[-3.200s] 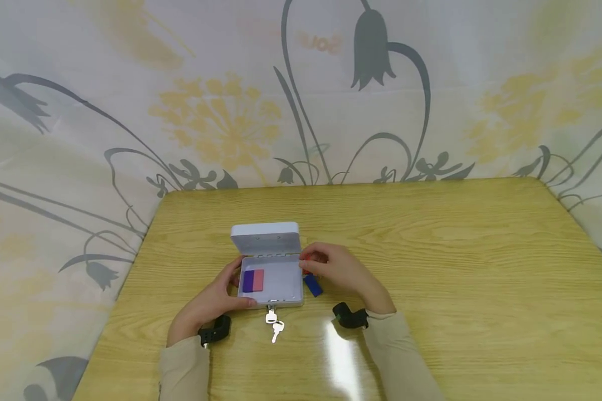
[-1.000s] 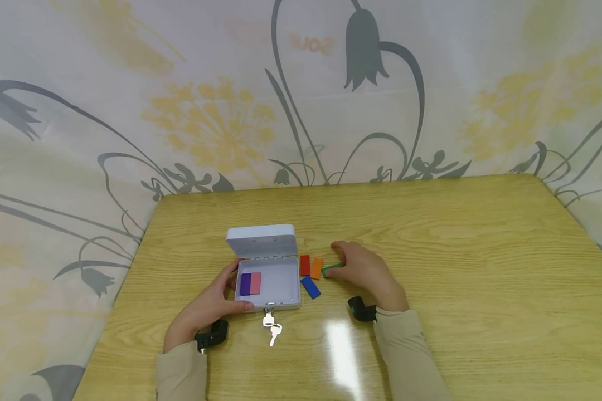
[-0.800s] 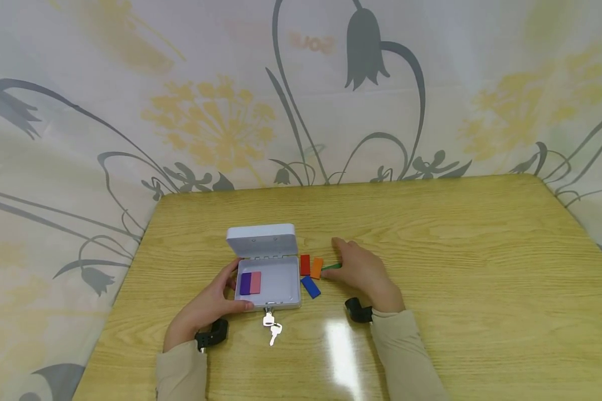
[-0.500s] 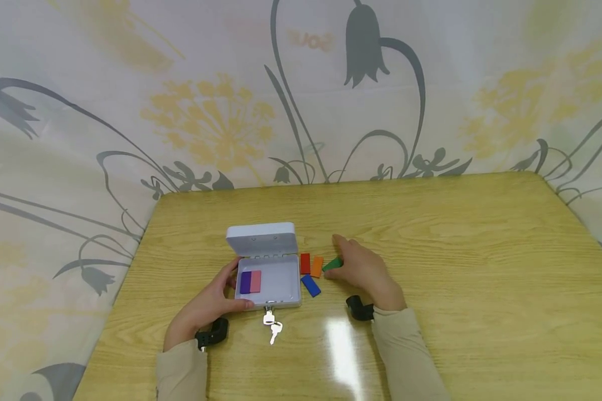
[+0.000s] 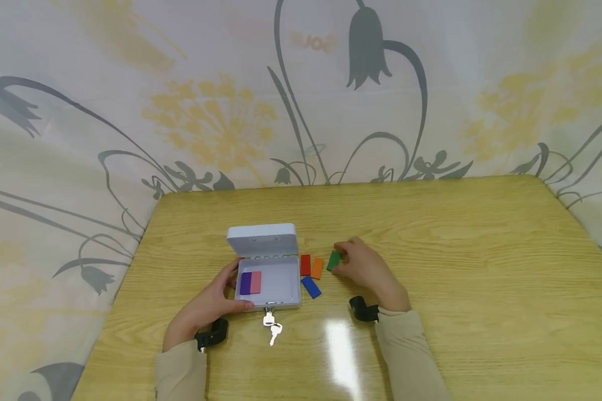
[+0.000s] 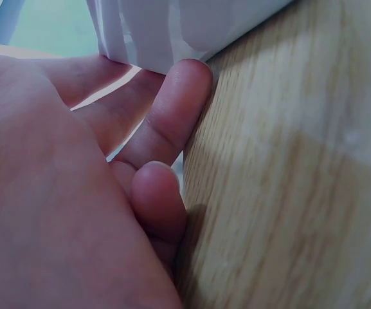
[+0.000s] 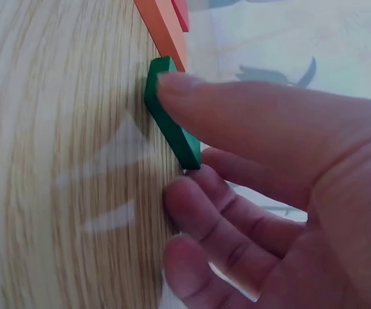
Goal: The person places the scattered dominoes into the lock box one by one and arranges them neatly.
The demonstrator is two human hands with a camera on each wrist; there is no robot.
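A small white cash box [image 5: 281, 281] stands with its lid [image 5: 263, 239] raised. Inside at the left lie a purple block [image 5: 245, 283] and a pink block [image 5: 255, 282], side by side. My left hand [image 5: 212, 295] holds the box's left side, thumb at the front corner and fingers around the back; the left wrist view shows fingertips against the box wall [image 6: 153, 32]. To the right of the box, my right hand [image 5: 363, 264] pinches a green block [image 5: 334, 260] between thumb and fingers. That block [image 7: 169, 122] lies at the table surface in the right wrist view.
Between the box and my right hand lie a red block [image 5: 305, 265], an orange block [image 5: 317, 268] and a blue block [image 5: 311, 287]. Keys [image 5: 276, 333] hang from the lock at the box's front. A patterned curtain [image 5: 301, 100] rises behind the wooden table [image 5: 456, 250].
My right hand has moved right from the red block beside the box to the green block. The green block has turned from across to nearly lengthwise. My left hand stays at the box.
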